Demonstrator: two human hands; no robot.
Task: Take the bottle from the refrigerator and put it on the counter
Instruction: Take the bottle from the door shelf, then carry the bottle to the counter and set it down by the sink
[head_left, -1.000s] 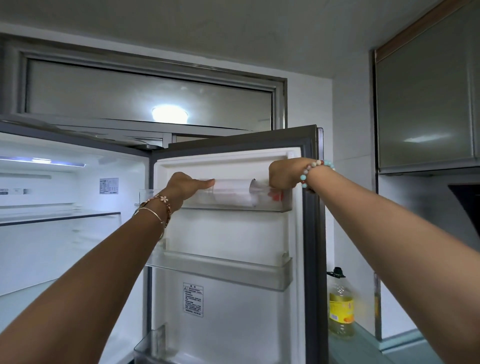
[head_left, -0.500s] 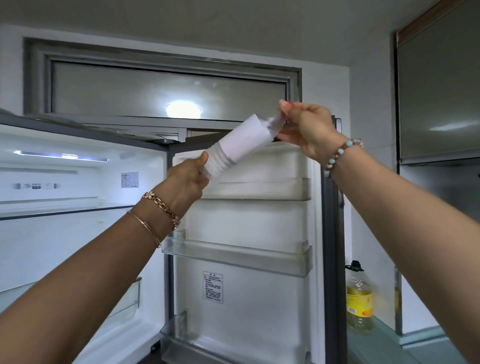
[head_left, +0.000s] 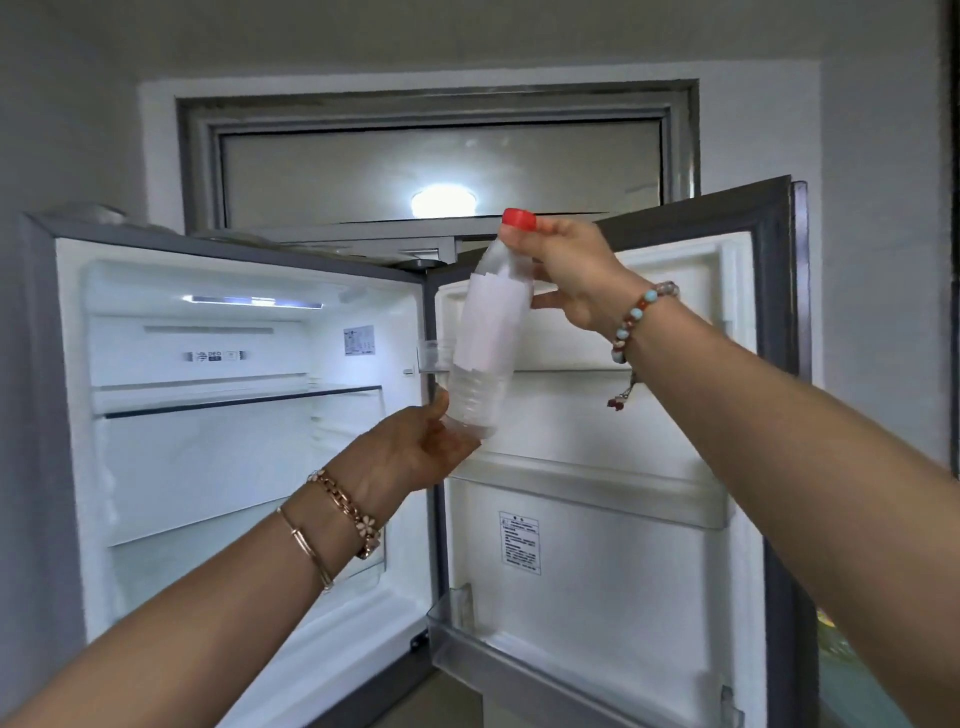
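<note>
A person's two hands hold a clear plastic bottle (head_left: 488, 332) in the air in front of an open refrigerator (head_left: 234, 415), the bottle nearly upright with its top tipped slightly to the right. The right hand (head_left: 576, 275) is closed around the neck just below the red cap (head_left: 518, 218), thumb and fingers pinching the shoulder of the bottle, while the left hand (head_left: 415, 452) cups the ribbed base from beneath, palm up and fingers curled partway around it. A white label (head_left: 493, 322) wraps the middle of the bottle; whether anything is inside cannot be told. The bottle is clear of the door shelves, held in front of the hinge line between the lit interior and the open door (head_left: 597, 467), which swings out to the right. The upper door shelf (head_left: 571, 374) sits behind the bottle, and a second door shelf (head_left: 597, 493) runs below both hands. A beaded bracelet (head_left: 636, 317) circles the right wrist; a gold chain bracelet (head_left: 348, 514) with a flower charm and a thin bangle (head_left: 306, 551) sit on the left. Inside, a glass shelf (head_left: 239, 400) spans the compartment under a strip light (head_left: 254, 301). A round ceiling lamp (head_left: 444, 201) is reflected in the window (head_left: 441, 171) above the appliance
</note>
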